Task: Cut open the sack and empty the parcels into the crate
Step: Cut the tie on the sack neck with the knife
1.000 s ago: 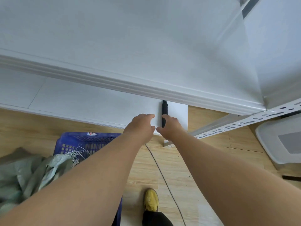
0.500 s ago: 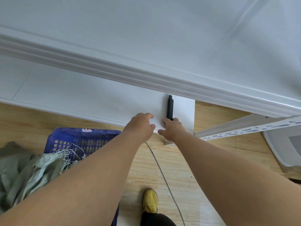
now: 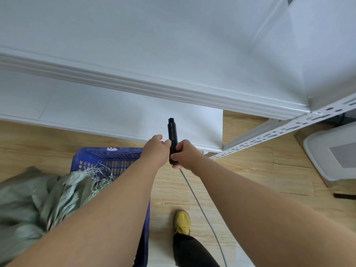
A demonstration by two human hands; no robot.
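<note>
No readable brand anywhere: the black cutter (image 3: 172, 139) has faint marks along its body, too small to read, and the blue crate (image 3: 107, 160) carries a small red-and-white sticker on its far rim, also illegible. Cutter is a slim, matte black stick w/ a narrower stepped tip pointing away from the person, held roughly upright over the front edge of the lower white shelf (image 3: 115, 120). Right hand (image 3: 185, 156) grip is clamped on the cutter's lower end, fingers wrapped round it, thumb side toward the left hand. Left hand (image 3: 157, 149) is pressed up against the cutter's left side at mid-body w/ fingers curled; looks like a pinch on it, though the fingertips are hidden behind the hand, so can't tell how firm. The two hands are touching or just about. Green woven sack (image 3: 38, 197) lies crumpled at lower left, draped over the crate's near-left corner, frayed loose threads sticking up along its open edge over the crate's mesh wall. Crate sits on the wood-pattern floor (image 3: 240, 180) just below and in front of the shelf, left of the hands; its inside is mostly hidden by sack and left arm, no parcels visible. Upper white shelf (image 3: 173, 54) fills the top of view, slotted metal upright at right. A thin cable (image 3: 200, 205) runs along the floor by a yellow shoe (image 3: 182, 222). White lidded bin (image 3: 331, 151) at far right.
</note>
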